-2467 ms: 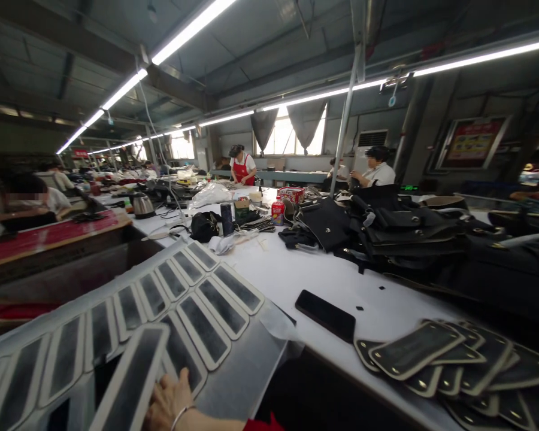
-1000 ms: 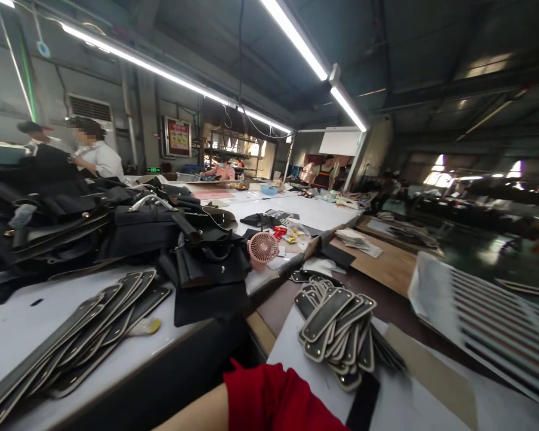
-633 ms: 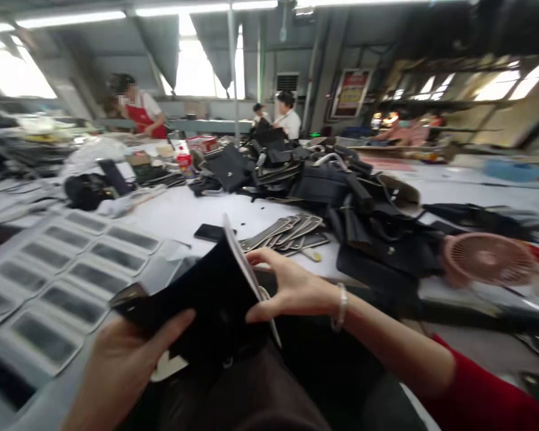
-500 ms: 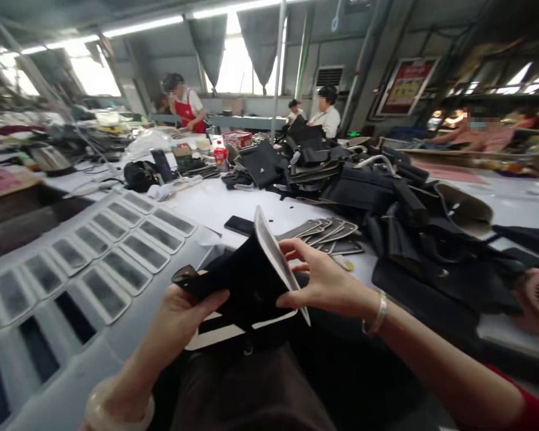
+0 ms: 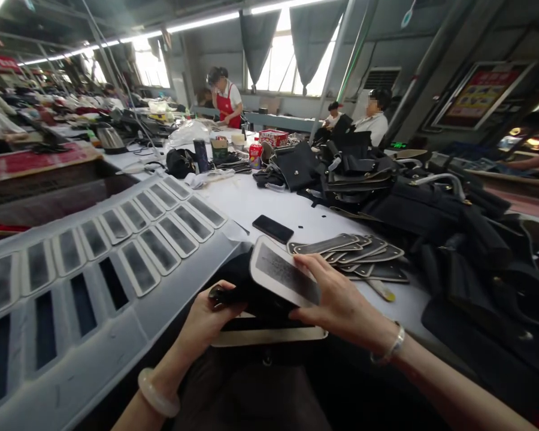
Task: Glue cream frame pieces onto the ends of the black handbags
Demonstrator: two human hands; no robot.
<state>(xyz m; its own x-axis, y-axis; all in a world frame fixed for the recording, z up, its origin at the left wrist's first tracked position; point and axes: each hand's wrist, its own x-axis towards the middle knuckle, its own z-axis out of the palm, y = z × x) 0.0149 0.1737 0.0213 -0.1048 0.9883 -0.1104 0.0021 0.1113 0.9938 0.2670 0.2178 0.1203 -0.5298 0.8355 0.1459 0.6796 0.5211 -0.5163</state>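
A black bag (image 5: 269, 308), its opening edged in cream, lies tilted over my lap. My left hand (image 5: 213, 317) is closed on the bag's black material at its left side, thumb on top. Between the thumb and fingers of my right hand (image 5: 330, 293) is a pale-bordered panel (image 5: 282, 269) with a grey, rough-looking middle, held against the bag. Whether the panel is joined to the bag is hidden. On the left, a grey sheet (image 5: 139, 317) carries rows of similar pale-bordered panels (image 5: 153, 248).
Beyond my hands are a black phone (image 5: 273, 228) and a fanned stack of dark strips (image 5: 353, 251). Black bags (image 5: 368, 173) are heaped at the right. A red-labelled bottle (image 5: 255, 154) stands farther back. A person in a red apron (image 5: 227, 105) works across the table.
The panel in my right hand has tipped so its grey face shows towards me. My view has swung left, so the surroundings appear shifted right.
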